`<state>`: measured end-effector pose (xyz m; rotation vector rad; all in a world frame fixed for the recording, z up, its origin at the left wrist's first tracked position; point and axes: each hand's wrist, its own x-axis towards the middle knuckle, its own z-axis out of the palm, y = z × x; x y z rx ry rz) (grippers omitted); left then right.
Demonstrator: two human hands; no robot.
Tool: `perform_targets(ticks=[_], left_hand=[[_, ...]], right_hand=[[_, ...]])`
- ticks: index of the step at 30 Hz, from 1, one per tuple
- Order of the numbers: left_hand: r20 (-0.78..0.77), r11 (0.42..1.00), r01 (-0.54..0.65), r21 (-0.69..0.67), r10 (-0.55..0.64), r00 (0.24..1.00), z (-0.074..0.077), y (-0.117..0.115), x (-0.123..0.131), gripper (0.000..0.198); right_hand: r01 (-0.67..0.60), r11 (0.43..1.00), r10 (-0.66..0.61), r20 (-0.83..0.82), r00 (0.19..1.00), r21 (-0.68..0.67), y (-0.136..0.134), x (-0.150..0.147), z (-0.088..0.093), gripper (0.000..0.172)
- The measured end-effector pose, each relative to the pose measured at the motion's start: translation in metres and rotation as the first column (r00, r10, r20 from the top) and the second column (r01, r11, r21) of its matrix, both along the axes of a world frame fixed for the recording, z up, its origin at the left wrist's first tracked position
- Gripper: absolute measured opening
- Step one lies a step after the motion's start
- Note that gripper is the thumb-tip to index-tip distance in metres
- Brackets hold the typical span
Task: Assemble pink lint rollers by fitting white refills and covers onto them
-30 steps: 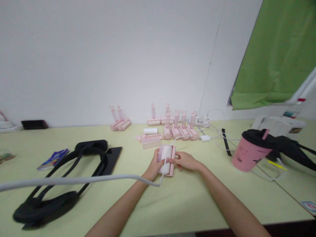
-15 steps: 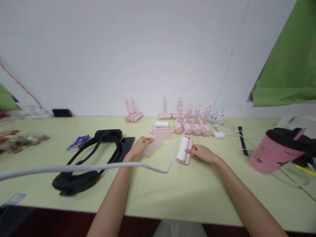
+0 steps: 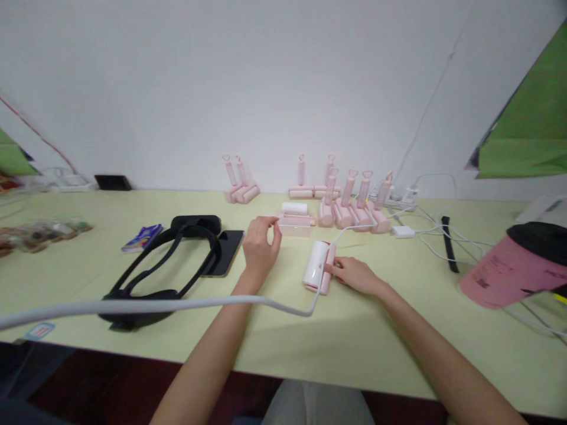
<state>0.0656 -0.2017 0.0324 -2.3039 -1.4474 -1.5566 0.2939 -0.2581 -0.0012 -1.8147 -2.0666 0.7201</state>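
Two hands, well apart over a pale table (image 3: 336, 348): the right hand (image 3: 355, 275) is clamped on a pink-and-white roller (image 3: 316, 264), the left hand (image 3: 260, 245) is beside a clear pink strip (image 3: 295, 231).

Through the head camera I find the roller lying between the hands, nearer the right, whose thumb and fingers pinch its right edge, probably to keep it from turning. Left thumb and forefinger come close together at the strip's left end; I cannot tell whether they hold it. Beyond the strip lies a loose white roll (image 3: 295, 208). Ahead of the right hand, pink rollers (image 3: 342, 215) rest with handles upright, set back, I judge, to leave working space. To the left hand's left, a black headset (image 3: 196, 224) partly covers a phone (image 3: 229, 251).
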Motion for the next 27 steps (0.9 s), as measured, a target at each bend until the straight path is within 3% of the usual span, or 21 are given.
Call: perform_targets(ticks=[2,5,8,11,16,19,21,23,27], left_hand=[[0.156,0.963,0.194,-0.187,-0.166,0.974,-0.011,-0.010,0.026,0.033],[0.301,0.777,0.438,-0.453,-0.329,0.895,-0.035,-0.017,0.057,0.054],[0.399,0.629,0.499,-0.596,-0.306,0.864,-0.057,-0.013,0.069,0.072],[0.470,0.561,0.528,-0.637,-0.259,0.844,-0.067,-0.005,0.069,0.073],[0.417,0.610,0.503,-0.612,-0.291,0.861,-0.060,-0.004,0.063,0.050],[0.321,0.661,0.500,-0.559,-0.383,0.866,-0.041,-0.010,0.057,0.047],[0.240,0.677,0.508,-0.532,-0.454,0.858,-0.029,-0.014,0.053,0.047],[0.184,0.667,0.535,-0.519,-0.524,0.831,-0.020,-0.017,0.052,0.048],[0.178,0.617,0.575,-0.537,-0.584,0.792,-0.017,-0.021,0.055,0.050]], right_hand=[[0.006,1.000,-0.006,0.013,1.000,0.016,0.000,-0.002,-0.001,0.057],[0.018,0.999,-0.020,0.048,0.999,0.045,0.001,-0.004,-0.002,0.052],[0.028,0.998,-0.032,0.075,0.997,0.054,0.000,-0.006,-0.002,0.048],[0.035,0.997,-0.039,0.060,0.997,0.062,-0.001,-0.008,-0.002,0.048],[0.033,0.997,-0.033,-0.012,0.999,0.068,0.001,-0.007,-0.003,0.048],[-0.011,1.000,0.006,-0.309,0.951,-0.013,0.002,-0.002,-0.001,0.046],[-0.060,0.997,0.024,-0.560,0.828,-0.046,0.002,0.001,0.003,0.047],[-0.072,0.997,0.053,-0.684,0.728,0.001,0.002,0.002,0.005,0.046],[0.052,0.982,0.080,-0.657,0.750,0.179,0.005,0.000,0.005,0.042]])
